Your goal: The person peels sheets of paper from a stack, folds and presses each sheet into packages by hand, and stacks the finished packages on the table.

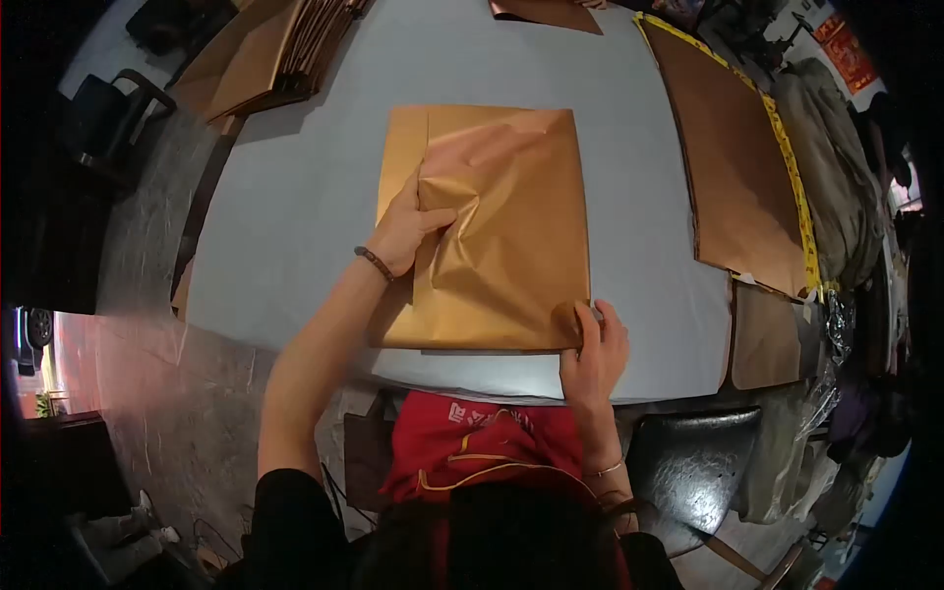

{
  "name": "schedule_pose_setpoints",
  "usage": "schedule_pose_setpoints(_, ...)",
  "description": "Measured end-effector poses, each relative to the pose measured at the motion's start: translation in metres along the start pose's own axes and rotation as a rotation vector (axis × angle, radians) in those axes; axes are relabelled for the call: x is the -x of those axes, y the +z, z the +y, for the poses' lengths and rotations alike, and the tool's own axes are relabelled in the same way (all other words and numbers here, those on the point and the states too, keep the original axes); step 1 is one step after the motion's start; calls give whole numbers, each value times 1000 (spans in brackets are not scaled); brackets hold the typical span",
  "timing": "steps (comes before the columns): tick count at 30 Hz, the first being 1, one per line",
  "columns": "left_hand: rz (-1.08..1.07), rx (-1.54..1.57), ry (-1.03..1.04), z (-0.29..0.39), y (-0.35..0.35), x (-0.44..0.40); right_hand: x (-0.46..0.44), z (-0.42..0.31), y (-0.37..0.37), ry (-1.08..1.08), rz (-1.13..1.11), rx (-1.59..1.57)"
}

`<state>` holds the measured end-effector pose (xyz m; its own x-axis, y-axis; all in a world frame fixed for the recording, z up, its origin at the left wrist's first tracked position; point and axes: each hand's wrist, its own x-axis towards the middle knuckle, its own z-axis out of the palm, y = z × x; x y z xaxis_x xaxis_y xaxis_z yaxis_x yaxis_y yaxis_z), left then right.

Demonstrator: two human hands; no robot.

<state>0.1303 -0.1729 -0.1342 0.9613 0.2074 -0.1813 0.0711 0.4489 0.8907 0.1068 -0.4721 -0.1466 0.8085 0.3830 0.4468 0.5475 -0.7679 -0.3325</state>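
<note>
A large golden-brown paper sheet [521, 226], folded over along its left side, lies on the pale table [285, 226] in front of me. My left hand [405, 228] grips the upper layer near its left fold, and the paper creases around the thumb and finger. My right hand [597, 349] is at the sheet's lower right corner, fingers closed around that corner, which curls up a little. A beaded bracelet is on my left wrist, a thin band on my right.
Folded brown cardboard [261, 69] stands at the table's upper left. Brown sheets [737, 157] edged with yellow tape lie on the right. Another brown piece [551, 12] is at the far edge, beside part of a person's hand. A black stool [693, 457] stands lower right.
</note>
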Motion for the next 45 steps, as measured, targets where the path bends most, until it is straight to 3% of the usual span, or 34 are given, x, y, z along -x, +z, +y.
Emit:
schedule_pose_setpoints(8,138,-236,139,7,-6,20,2,7,2,67,-130,-229)
schedule_pose_setpoints(11,211,-275,136,4,-13,21,2,3,-3,10,-229,-36)
schedule_pose_setpoints(13,225,-214,125,-5,-26,19,1,7,3,-221,-153,-14)
schedule_pose_setpoints(15,234,-398,113,-8,-35,19,0,6,2,-248,-207,-25)
schedule_pose_setpoints(19,299,-414,82,-3,-32,30,-4,5,-1,-285,-372,-104)
schedule_pose_setpoints(21,319,-711,189,3,-29,35,-6,2,-1,-305,-380,-98)
schedule_pose_setpoints(22,328,-710,190,7,-26,39,-6,2,-2,-314,-386,-88)
schedule_pose_setpoints(25,272,-823,319,18,-16,49,-5,5,-7,-351,-357,-159)
schedule_pose_setpoints(29,254,-851,207,9,-22,50,5,0,-25,-381,-314,-25)
schedule_pose_setpoints(31,216,-966,369,0,-27,48,14,-11,-27,-391,-322,-47)
schedule_pose_setpoints(32,212,-963,366,-2,-30,49,18,-16,-28,-403,-326,-70)
schedule_pose_setpoints(34,170,-761,67,12,-25,52,21,-23,-25,-401,-383,-89)
schedule_pose_setpoints(38,154,-762,115,19,-23,55,21,-31,-17,-457,-435,-205)
schedule_pose_setpoints(39,207,-607,104,18,-21,53,21,-35,-15,-487,-439,-241)
schedule_pose_setpoints(41,194,-633,77,13,-38,41,34,-35,2,-602,-340,-290)
schedule_pose_setpoints(45,156,-720,11,20,-39,30,45,-53,-6,-594,-429,-509)
